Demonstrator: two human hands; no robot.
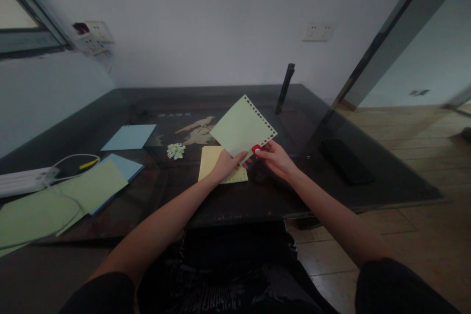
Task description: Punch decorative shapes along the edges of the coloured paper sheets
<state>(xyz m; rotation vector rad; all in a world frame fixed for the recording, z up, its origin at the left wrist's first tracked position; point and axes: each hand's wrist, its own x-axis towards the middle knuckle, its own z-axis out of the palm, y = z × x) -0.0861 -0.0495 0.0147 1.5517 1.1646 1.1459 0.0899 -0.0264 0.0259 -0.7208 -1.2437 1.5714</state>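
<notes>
A pale green sheet of paper (241,127) is held up over the table, turned with one corner pointing away from me. Small punched shapes run along its right edge. My left hand (231,163) pinches the sheet's near corner. In my right hand (277,159) is a small red paper punch (256,148), my thumb on it, at the sheet's lower right edge. Under my left hand lies a yellow sheet (209,159) with holes along its near edge. Beside it, to the left, sits a small pile of pale paper bits (175,151).
The dark table (165,196) bears a light blue sheet (129,137), more green sheets (91,189) and a white power strip with cable (27,181) at left. A black flat object (346,162) lies at right; a dark upright stick (285,88) stands near the wall.
</notes>
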